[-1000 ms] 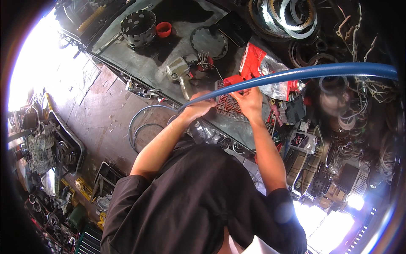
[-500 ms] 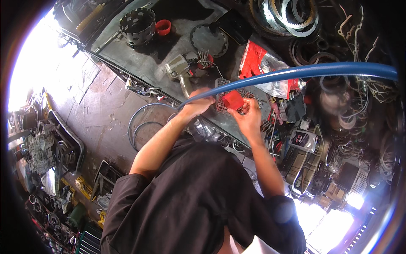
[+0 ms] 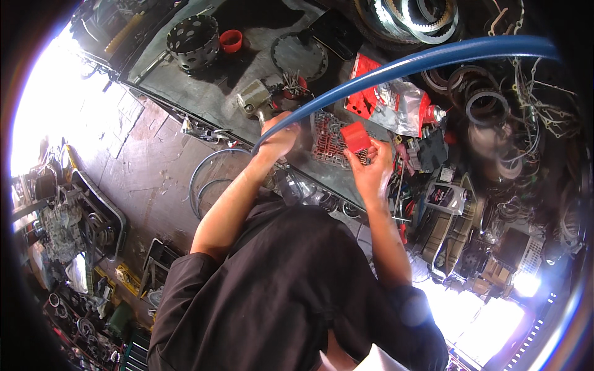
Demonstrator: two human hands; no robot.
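Overlapping left hand (image 3: 280, 141): blue hose (image 3: 402, 67)

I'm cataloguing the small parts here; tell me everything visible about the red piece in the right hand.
The red piece is plain, bright, smooth-looking, perhaps plastic, roughly boxy in outline. The right hand grips it at its lower right, holding it tilted in front of the channelled plate on the bench. Its inside is hard to make out.
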